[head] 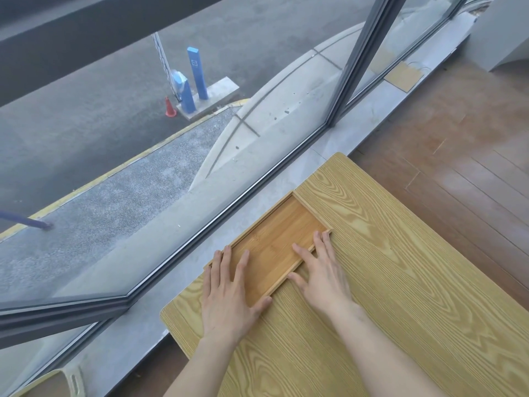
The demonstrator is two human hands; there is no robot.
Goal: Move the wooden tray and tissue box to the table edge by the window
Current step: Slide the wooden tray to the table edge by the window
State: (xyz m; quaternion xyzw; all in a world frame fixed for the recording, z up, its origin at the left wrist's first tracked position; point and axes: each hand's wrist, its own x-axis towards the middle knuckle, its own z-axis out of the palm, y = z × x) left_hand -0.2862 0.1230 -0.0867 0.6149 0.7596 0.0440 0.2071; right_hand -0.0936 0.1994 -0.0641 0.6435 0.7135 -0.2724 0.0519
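Observation:
A shallow wooden tray (282, 226) lies flat along the edge of the light wood table (400, 282) that faces the window. My left hand (229, 293) grips the tray's near-left end, thumb on the near corner and fingers over the rim at the window side. My right hand (320, 270) rests on the tray's near long rim, with fingers spread and some fingertips inside the tray. The tray holds nothing. No tissue box is in view.
A grey stone sill (257, 207) and the window frame (200, 227) run right beside the table edge. Brown wooden floor (458, 133) lies to the right of the table. The back of a pale chair (65, 379) shows at the bottom left.

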